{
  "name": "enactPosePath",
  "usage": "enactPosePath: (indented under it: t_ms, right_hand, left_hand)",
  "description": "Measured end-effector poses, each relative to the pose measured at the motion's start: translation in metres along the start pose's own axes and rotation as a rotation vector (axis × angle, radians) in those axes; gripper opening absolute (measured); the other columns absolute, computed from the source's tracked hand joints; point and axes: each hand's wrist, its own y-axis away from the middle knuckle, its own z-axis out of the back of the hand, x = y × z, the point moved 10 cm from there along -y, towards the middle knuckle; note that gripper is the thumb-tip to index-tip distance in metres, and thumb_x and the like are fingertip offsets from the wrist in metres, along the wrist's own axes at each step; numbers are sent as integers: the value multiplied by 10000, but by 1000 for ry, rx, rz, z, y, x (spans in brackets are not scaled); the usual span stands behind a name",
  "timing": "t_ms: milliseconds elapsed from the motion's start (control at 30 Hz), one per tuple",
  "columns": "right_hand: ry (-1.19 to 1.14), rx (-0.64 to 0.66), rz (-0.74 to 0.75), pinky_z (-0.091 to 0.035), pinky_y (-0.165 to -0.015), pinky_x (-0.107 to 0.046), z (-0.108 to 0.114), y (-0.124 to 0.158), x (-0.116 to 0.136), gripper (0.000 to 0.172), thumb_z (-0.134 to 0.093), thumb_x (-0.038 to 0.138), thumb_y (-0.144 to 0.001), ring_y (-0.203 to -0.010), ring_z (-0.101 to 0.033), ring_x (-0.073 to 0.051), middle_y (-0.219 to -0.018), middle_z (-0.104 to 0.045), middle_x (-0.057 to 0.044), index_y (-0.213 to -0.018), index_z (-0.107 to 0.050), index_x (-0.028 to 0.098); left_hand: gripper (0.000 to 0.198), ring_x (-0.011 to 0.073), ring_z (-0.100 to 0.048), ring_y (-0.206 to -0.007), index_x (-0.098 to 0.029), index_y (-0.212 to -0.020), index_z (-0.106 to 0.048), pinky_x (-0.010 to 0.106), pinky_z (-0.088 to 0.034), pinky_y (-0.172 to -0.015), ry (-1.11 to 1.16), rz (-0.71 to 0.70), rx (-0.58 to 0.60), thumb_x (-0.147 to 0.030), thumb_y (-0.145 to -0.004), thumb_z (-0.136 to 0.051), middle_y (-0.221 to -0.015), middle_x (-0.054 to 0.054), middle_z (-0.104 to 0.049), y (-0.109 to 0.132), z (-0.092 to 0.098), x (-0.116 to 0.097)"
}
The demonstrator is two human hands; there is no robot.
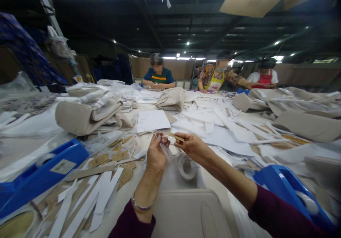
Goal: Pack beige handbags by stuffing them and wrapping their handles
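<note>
Over the middle of the table my left hand [157, 151] is closed on a string, with a small clear plastic piece [166, 152] hanging beside its fingers. Close by, my right hand [190, 146] pinches a brown cardboard hang tag [176, 137] between thumb and fingers. A pale string [161, 136] runs between the tag and my left fingers. Below my hands lies a beige bag [186, 209]. A rolled pale strap [187, 167] rests at its upper edge, just under my right hand.
A blue tape dispenser [53, 167] stands at left, another blue dispenser [290, 191] at right. Loose brown tags [119, 155] and paper strips [102, 191] lie at left. Beige bags [85, 117] are heaped behind. Three co-workers, one in a yellow apron [215, 81], are across the table.
</note>
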Motion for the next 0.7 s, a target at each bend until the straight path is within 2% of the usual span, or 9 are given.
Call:
enactPosePath:
  t_ms: [67, 133, 233, 400, 567, 700]
  right_hand:
    - [52, -22, 32, -495, -800, -277, 2, 2, 2, 374, -744, 75, -519, -753, -601, -121, -836, -644, -29, -882, -668, 124]
    - [157, -51, 52, -501, -719, -292, 5, 3, 2, 321, -775, 229, -618, -671, -581, -116, -769, -614, -15, -905, -669, 131]
    - [292, -124, 85, -485, -610, -282, 11, 4, 5, 344, -723, 409, -712, -628, -536, -111, -783, -603, -32, -912, -672, 133]
    - [226, -166, 53, -403, -492, -229, 14, 2, -1, 291, -783, 321, -610, -511, -462, -80, -605, -530, 16, -715, -574, 147]
    - [206, -130, -63, -470, -543, -287, 16, 4, -19, 433, -769, 236, -591, -531, -544, -126, -651, -597, 1, -937, -517, 179]
    - [392, 9, -139, -484, -627, -334, 4, 2, -25, 353, -735, 275, -605, -618, -560, -145, -725, -593, -22, -888, -559, 158]
  left_hand:
    - [114, 84, -466, -568, -163, -812, -587, 200, -420, -601, 2, 8, -15, -140, -707, -624, -603, -40, -450, 1, 1, 0]
    - [142, 82, -474, -572, -158, -849, -605, 202, -429, -620, -9, 6, -12, -136, -709, -620, -616, -35, -473, 2, 0, -1]
    - [180, 78, -475, -560, -144, -892, -631, 196, -427, -611, -27, -11, 0, -136, -714, -609, -614, -31, -489, 3, -1, -4]
    - [183, 105, -538, -585, -134, -899, -658, 210, -453, -621, -30, 6, -31, -241, -755, -626, -590, -11, -541, 3, 4, -4]
    - [180, 124, -590, -642, -154, -884, -666, 227, -480, -641, -2, 21, -68, -306, -794, -631, -640, 11, -603, 3, 7, -4]
    - [180, 140, -602, -690, -158, -869, -663, 232, -487, -637, -36, 9, -52, -322, -806, -626, -691, 28, -622, 4, 5, -4]
